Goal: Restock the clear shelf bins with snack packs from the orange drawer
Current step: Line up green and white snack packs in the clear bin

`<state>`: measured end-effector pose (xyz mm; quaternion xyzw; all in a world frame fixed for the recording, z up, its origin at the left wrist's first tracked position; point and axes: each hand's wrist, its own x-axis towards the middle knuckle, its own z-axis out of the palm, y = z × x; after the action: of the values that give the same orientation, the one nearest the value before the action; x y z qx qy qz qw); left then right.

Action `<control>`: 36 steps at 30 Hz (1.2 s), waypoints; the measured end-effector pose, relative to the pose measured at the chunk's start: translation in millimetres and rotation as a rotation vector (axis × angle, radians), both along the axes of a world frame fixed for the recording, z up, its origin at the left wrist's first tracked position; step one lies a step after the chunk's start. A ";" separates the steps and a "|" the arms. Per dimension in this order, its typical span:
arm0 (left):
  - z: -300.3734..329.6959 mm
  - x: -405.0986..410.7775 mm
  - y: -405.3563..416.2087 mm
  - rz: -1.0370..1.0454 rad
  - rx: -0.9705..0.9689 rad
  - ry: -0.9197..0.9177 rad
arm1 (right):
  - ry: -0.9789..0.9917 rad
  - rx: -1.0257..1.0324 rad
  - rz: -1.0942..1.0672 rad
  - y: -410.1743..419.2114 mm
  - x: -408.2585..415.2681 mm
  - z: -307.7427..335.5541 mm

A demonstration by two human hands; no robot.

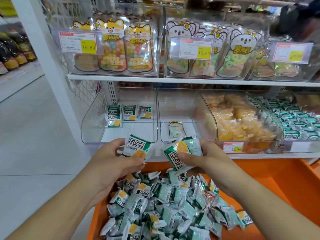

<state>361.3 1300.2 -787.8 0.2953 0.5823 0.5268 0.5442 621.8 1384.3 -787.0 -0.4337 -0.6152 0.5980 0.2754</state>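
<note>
The landmark here is the orange drawer (pixel 270 184), pulled out below the lower shelf and heaped with green-and-white snack packs (pixel 161 205), too many and too jumbled to count. Above its left rear corner the left hand (pixel 110 160) pinches 1 snack pack (pixel 136 148) between thumb and curled fingers; the pack stands nearly upright, long axis vertical and leaning slightly right, printed face toward the camera with its lettering at the top. Up and behind that hand, the leftmost clear bin (pixel 93 122) holds 5 of the same packs at its back wall, all upright. Above the drawer's middle the right hand (pixel 206 158) grips 1 front pack (pixel 176 155), tilted with its long axis running from lower left to upper right and its lettering upside down, with at least 1 more pack tucked behind it; the thumb presses its face and the fingers curl underneath. Directly behind this hand, the second clear bin (pixel 173 101) holds 1 small cat-topped pouch (pixel 175 129) lying flat. Further right, above the drawer's right side, a bin of yellow packs (pixel 239 122) is full, and the last bin holds many green packs (pixel 292 120).
</note>
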 end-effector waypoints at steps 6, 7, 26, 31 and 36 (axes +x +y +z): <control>-1.6 18.4 -2.8 -0.031 -0.033 0.021 | 0.044 -0.001 -0.093 -4.8 -7.8 -5.9; -2.0 24.6 -3.1 -0.052 -0.032 -0.002 | 0.024 0.010 -0.089 -6.5 -10.5 -7.5; -2.5 43.2 0.5 0.007 0.044 -0.084 | 0.134 -0.112 0.005 -3.7 -16.9 -11.1; 0.3 35.7 0.0 0.011 0.041 -0.093 | 0.205 -0.202 -0.058 -6.7 -26.7 -13.1; 0.0 31.9 -0.1 0.047 0.028 -0.162 | 0.069 -0.024 -0.006 -7.8 -22.1 -12.3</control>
<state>393.1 1300.2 -787.8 0.2456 0.5359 0.5698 0.5726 599.7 1376.5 -799.3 -0.4180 -0.5968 0.6191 0.2929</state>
